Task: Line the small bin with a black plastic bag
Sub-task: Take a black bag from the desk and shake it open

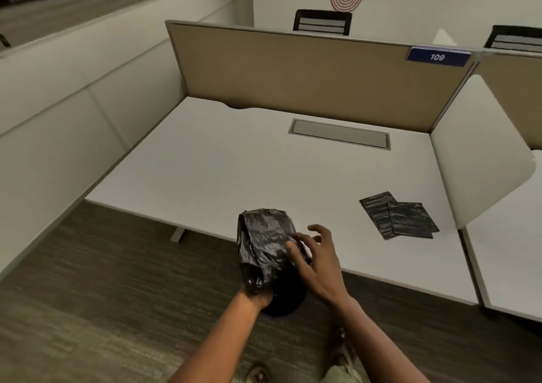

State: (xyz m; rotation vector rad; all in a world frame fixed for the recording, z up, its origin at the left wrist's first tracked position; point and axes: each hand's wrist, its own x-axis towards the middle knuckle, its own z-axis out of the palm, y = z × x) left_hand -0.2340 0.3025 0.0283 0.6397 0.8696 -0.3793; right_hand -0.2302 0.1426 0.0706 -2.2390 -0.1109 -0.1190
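Observation:
A small dark bin [286,297] is held tilted in front of the white desk's near edge, its far end wrapped in a crinkled black plastic bag [264,239]. My left hand [258,296] grips the bin from below, mostly hidden under the bag. My right hand [315,262] rests on the bag's right side, fingers spread and fingertips touching the plastic. How far the bag covers the bin I cannot tell.
Two folded black bags [399,215] lie on the white desk [234,162] at the right. A grey cable hatch [340,133] is set into the desk's back. Tan partition [293,71] behind, white divider [475,153] at right, carpet below.

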